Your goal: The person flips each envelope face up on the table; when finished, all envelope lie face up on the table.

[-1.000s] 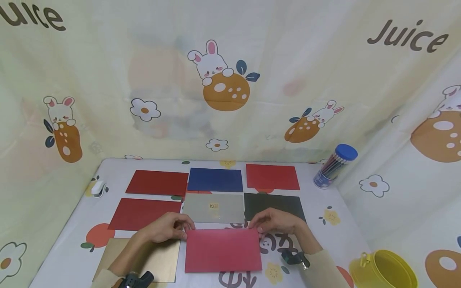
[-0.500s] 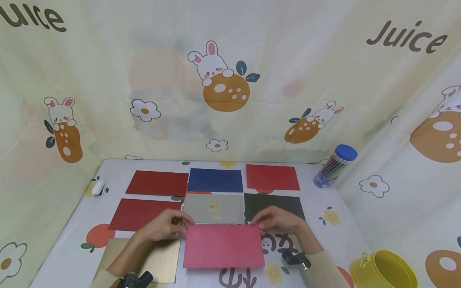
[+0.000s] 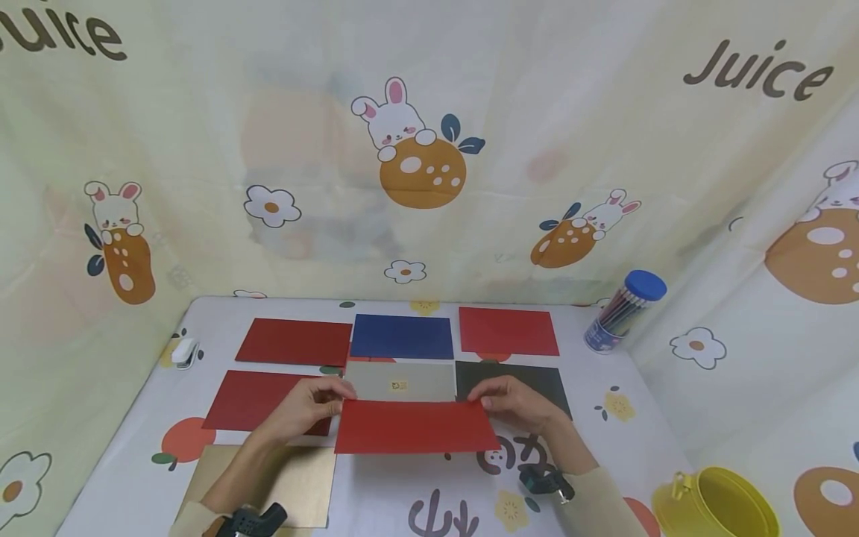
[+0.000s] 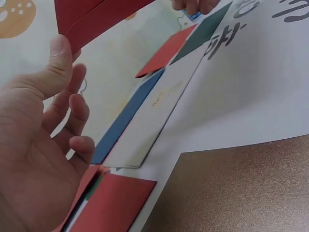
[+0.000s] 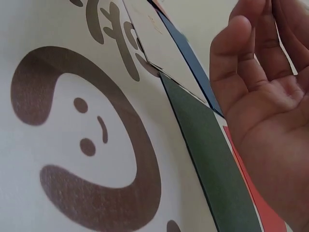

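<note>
My left hand (image 3: 305, 409) pinches the far left corner of a red envelope (image 3: 416, 427), thumb against its edge in the left wrist view. My right hand (image 3: 520, 406) pinches the opposite far corner. The envelope is raised above the table and tilted, overlapping the front of a grey envelope (image 3: 376, 379) with a small gold mark. A seam or flap line shows on the held envelope (image 4: 104, 19) from the left wrist. A dark green envelope (image 3: 537, 379) lies beside my right hand, a dark red one (image 3: 251, 395) and a gold one (image 3: 310, 496) around my left.
A back row holds a dark red envelope (image 3: 295, 341), a blue one (image 3: 403, 335) and a bright red one (image 3: 508, 330). A white stapler (image 3: 183, 352) lies far left. A blue-lidded jar of pencils (image 3: 620, 312) stands back right, a yellow bucket (image 3: 711, 503) front right.
Both hands have lifted the red envelope and shifted it slightly away from me. Its near edge has risen, so it appears as a narrower strip and a deeper red. The other envelopes have stayed put.
</note>
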`<state>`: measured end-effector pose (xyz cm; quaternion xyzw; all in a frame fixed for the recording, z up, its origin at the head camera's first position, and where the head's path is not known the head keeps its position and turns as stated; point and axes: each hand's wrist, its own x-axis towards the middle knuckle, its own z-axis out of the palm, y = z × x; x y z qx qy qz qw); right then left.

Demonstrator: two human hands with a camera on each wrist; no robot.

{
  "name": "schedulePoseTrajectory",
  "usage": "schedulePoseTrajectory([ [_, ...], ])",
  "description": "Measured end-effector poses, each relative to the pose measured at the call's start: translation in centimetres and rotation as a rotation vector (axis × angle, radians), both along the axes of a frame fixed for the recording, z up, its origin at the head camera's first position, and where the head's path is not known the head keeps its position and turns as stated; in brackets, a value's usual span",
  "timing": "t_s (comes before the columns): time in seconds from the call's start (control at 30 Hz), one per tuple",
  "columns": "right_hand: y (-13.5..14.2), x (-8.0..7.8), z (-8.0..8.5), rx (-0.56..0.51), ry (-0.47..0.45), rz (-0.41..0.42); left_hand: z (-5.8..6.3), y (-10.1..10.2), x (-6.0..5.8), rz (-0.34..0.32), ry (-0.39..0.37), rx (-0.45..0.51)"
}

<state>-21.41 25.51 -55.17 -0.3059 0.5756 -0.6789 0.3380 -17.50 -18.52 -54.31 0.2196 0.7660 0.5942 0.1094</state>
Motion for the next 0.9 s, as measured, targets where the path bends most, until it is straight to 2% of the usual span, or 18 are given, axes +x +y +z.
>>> schedulePoseTrajectory([
  [0.13,-0.2,0.1,0.1,-0.03,-0.006,0.0,0.0,0.1,0.0,0.031,0.016,0.044],
  [0.37,-0.5,-0.1,0.1,-0.116,0.001,-0.002,-0.1,0.3,0.0,0.077,0.111,0.152],
  [0.47,-0.7,-0.2,0.1,-0.142,-0.012,-0.007,0.1,0.5,0.2,0.102,0.113,0.176],
  [0.57,-0.8,-0.1,0.3,-0.116,-0.023,-0.052,0.1,0.6,0.1,0.124,0.108,0.206],
  [0.7,-1.0,0.1,0.6,-0.097,-0.006,-0.137,0.1,0.8,0.0,0.166,0.111,0.199],
  [0.9,-1.5,0.1,0.9,-0.188,-0.019,-0.183,0.3,0.8,0.1,0.22,0.124,0.158],
])
